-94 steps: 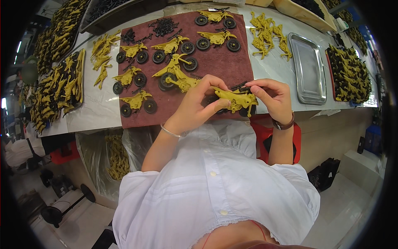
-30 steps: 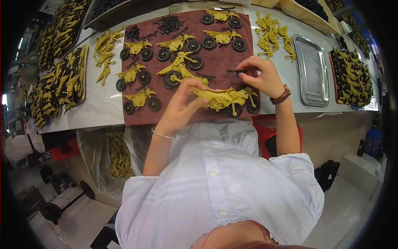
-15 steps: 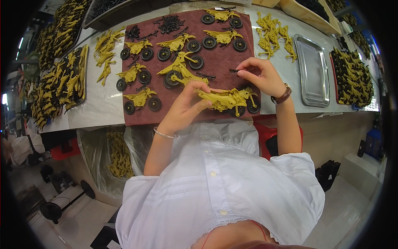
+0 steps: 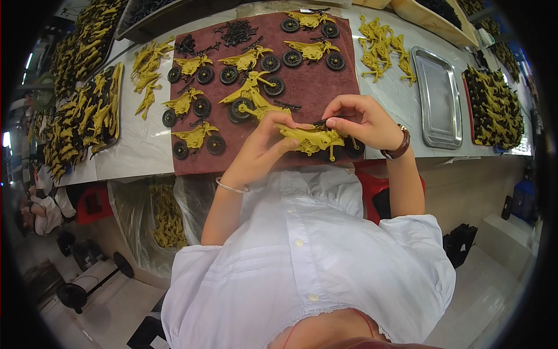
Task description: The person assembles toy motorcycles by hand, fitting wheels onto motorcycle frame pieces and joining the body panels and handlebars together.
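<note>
My left hand (image 4: 260, 147) pinches the rear end of a yellow toy motorcycle body (image 4: 312, 141) at the front edge of the maroon cloth (image 4: 317, 81). Between the thumb and fingers of my right hand (image 4: 372, 124) is a small thin black part (image 4: 319, 123), probably a handlebar. That part is at the upper side of the body; whether it touches is hidden by my fingers. Dark wheels (image 4: 353, 149) show partly under my right hand. Just beyond lies a larger yellow toy motorcycle (image 4: 251, 96), with another loose black part (image 4: 288, 105) beside it.
Several yellow toy motorcycles with black wheels (image 4: 310, 50) lie on the cloth, beside a pile of black parts (image 4: 237, 33). Yellow parts (image 4: 381, 46) lie to the right and left. A metal tray (image 4: 437, 99) and full trays (image 4: 493, 107) flank the cloth.
My right hand has moved left and down, bringing the black part from above the cloth to the yellow body. My left hand holds the body in nearly the same place.
</note>
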### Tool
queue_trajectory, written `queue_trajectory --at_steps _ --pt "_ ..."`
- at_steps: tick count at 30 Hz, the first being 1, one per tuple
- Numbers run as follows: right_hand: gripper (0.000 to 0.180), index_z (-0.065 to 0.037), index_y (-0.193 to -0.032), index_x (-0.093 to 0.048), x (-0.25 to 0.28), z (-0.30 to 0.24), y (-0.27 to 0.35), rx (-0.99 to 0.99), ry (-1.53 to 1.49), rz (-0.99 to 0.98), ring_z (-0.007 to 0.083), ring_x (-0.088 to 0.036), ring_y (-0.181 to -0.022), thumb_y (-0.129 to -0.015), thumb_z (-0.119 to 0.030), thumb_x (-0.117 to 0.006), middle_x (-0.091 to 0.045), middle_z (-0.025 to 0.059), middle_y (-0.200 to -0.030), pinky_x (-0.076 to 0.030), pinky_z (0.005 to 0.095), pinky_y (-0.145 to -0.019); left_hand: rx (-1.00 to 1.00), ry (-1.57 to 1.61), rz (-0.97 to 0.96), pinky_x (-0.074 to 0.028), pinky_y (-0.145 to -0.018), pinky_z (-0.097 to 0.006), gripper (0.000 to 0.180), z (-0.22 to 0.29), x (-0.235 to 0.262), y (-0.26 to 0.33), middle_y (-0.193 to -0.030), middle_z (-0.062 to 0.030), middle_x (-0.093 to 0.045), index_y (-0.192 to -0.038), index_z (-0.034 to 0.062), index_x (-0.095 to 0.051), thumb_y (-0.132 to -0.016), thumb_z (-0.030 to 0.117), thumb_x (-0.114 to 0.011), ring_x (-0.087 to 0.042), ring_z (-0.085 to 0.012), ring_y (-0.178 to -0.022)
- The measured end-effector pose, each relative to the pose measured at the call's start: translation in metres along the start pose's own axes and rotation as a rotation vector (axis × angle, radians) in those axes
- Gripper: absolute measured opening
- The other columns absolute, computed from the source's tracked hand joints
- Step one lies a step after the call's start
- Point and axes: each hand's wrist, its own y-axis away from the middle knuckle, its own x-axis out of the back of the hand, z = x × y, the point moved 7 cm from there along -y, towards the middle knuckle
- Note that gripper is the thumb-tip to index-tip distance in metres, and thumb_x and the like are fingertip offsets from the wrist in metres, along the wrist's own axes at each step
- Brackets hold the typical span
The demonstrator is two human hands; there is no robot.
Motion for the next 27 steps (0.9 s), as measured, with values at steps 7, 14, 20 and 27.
queue_trajectory --at_steps 7,14,20,27 --pt "0.010 0.002 -0.089 -0.060 0.000 0.002 0.000 0.042 0.015 0.021 0.0078 -0.058 -0.076 -0.085 -0.006 -0.061 -0.063 0.0037 -0.083 -0.049 0.0225 -0.070 0.030 0.003 -0.021 -0.040 -0.089 -0.028 0.025 -0.006 -0.001 0.001 -0.110 -0.0050 -0.052 -0.111 0.0068 -0.043 -0.090 0.010 -0.056 -0.048 -0.0134 -0.100" --pt "0.010 0.003 -0.090 -0.061 0.001 0.005 0.002 0.061 0.105 0.099 0.0086 -0.059 -0.074 -0.084 -0.006 -0.061 -0.064 0.0044 -0.083 -0.048 0.0222 -0.067 0.051 0.056 -0.014 -0.039 -0.088 -0.028 0.025 -0.003 -0.005 0.000 -0.109 -0.0039 -0.048 -0.111 0.0070 -0.043 -0.090 0.009 -0.056 -0.047 -0.0130 -0.100" --pt "0.019 0.002 -0.101 -0.061 0.002 0.002 0.004 0.125 0.164 0.174 0.0097 -0.061 -0.077 -0.085 -0.009 -0.061 -0.065 0.0059 -0.090 -0.049 0.0224 -0.068 0.032 -0.007 0.016 -0.037 -0.089 -0.027 0.026 -0.002 -0.002 0.000 -0.106 -0.0016 -0.044 -0.110 0.0073 -0.044 -0.089 0.012 -0.057 -0.044 -0.0119 -0.100" --pt "0.041 -0.003 -0.123 -0.048 0.008 0.013 0.015 0.013 -0.291 0.269 0.0107 -0.061 -0.090 -0.085 -0.007 -0.063 -0.064 0.0077 -0.096 -0.050 0.0245 -0.079 0.023 0.022 0.043 -0.037 -0.090 -0.027 0.026 0.001 -0.003 -0.001 -0.106 -0.0014 -0.042 -0.110 0.0070 -0.043 -0.089 0.013 -0.058 -0.043 -0.0118 -0.100"
